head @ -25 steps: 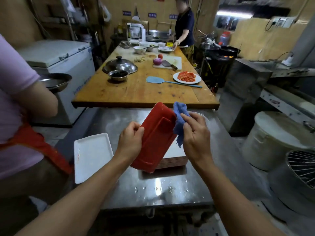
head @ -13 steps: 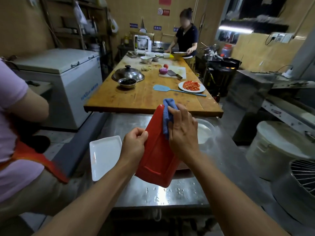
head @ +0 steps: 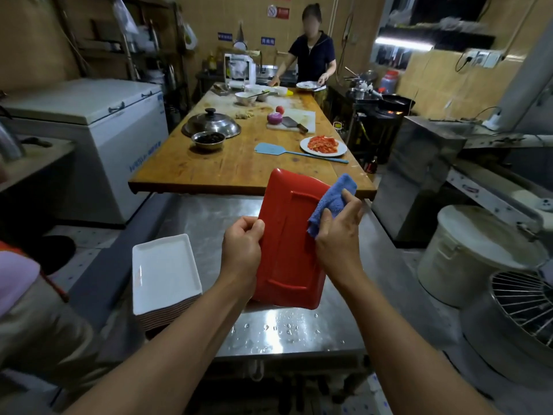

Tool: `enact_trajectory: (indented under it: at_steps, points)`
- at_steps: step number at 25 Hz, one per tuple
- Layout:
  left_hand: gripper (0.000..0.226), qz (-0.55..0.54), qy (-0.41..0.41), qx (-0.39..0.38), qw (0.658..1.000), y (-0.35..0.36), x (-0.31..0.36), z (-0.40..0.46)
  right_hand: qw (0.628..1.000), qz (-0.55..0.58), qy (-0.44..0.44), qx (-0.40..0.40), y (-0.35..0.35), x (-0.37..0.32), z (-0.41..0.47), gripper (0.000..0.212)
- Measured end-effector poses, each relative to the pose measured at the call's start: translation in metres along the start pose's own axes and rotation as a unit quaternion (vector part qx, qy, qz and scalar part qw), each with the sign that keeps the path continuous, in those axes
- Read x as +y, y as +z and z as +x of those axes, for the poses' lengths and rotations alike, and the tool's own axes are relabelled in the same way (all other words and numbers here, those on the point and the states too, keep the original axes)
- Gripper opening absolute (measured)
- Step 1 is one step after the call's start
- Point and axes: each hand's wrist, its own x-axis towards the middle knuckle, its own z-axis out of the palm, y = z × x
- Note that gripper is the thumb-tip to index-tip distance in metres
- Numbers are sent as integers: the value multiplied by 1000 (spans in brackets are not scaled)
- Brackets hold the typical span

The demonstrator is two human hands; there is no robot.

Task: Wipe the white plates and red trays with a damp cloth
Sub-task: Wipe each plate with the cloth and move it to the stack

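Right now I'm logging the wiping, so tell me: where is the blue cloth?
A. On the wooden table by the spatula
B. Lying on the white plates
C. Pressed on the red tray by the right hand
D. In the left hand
C: the right hand presses the cloth against the tray, which the left hand grips by its edge.

Glossy red plastic tray, fluffy blue terry cloth, wet shiny steel counter, varnished wooden table.

Both forearms reach forward, bare. Left hand grips the red tray by its left edge, fingers curled, thumb on top. Right hand presses the blue cloth against it.
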Motion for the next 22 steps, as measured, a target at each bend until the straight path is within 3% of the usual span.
enact_trajectory:
  at_steps: [8, 11, 14, 17, 19, 22]
  points:
    - [24, -132, -54, 44, 989, 38, 2, -1, 993, 74, 74, -58, -27, 22, -25, 41]
    - [21, -157, -99, -33, 982, 39, -3, -6, 983, 145, 112, -27, -44, 23, -15, 48]
    - [9, -38, -101, -133, 985, 29, 4, -3, 988, 103, 109, -41, -59, 27, -2, 50]
    - [45, 97, -12, -122, 988, 19, 38, 15, 988, 51, 73, -124, -73, 27, 8, 51]
    - [63, 191, 43, -189, 962, 18, 63, 24, 982, 24, 46, -183, -83, 24, 15, 50]
    - [58, 277, -3, -332, 902, 22, 76, 24, 971, -28, 4, -239, -92, 16, 26, 53]
